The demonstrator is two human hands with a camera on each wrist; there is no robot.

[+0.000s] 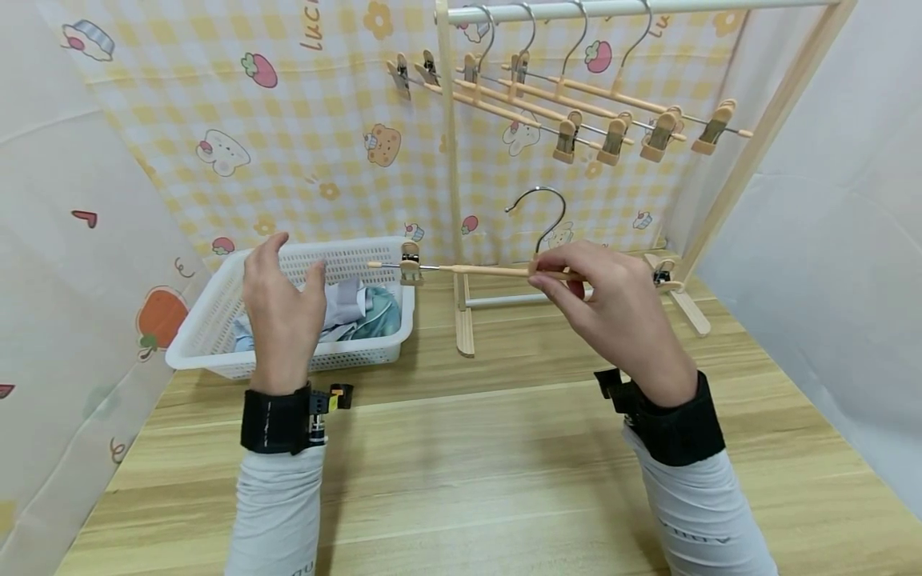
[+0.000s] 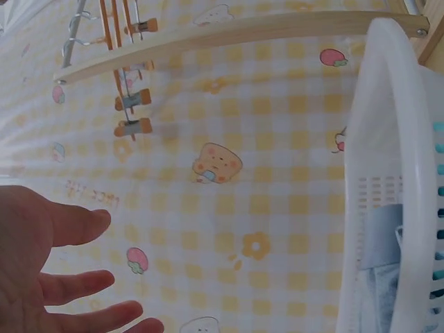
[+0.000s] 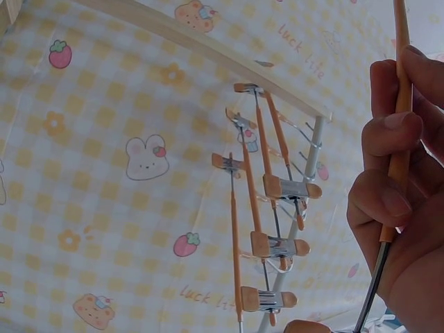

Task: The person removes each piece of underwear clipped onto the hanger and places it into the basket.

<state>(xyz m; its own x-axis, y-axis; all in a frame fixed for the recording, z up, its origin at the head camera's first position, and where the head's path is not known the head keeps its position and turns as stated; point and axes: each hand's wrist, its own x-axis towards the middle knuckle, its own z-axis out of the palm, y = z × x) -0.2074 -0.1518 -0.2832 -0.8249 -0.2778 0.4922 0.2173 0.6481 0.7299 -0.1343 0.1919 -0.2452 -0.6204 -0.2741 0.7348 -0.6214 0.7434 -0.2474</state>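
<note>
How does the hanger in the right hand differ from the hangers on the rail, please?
The held hanger is pinched in the right hand above the table, its hook free; the rail hangers hang by their hooks from the rack's top rail. It is alone; they are four, bunched. All share wooden bars, metal hooks and clips.

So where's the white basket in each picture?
Head: the basket sits on the table at the left, just beyond the left hand.
Left wrist: its rim runs down the right edge.
Right wrist: not in it.
Shared landmark: the hangers on the rack, top left in the left wrist view and middle in the right wrist view.
</note>
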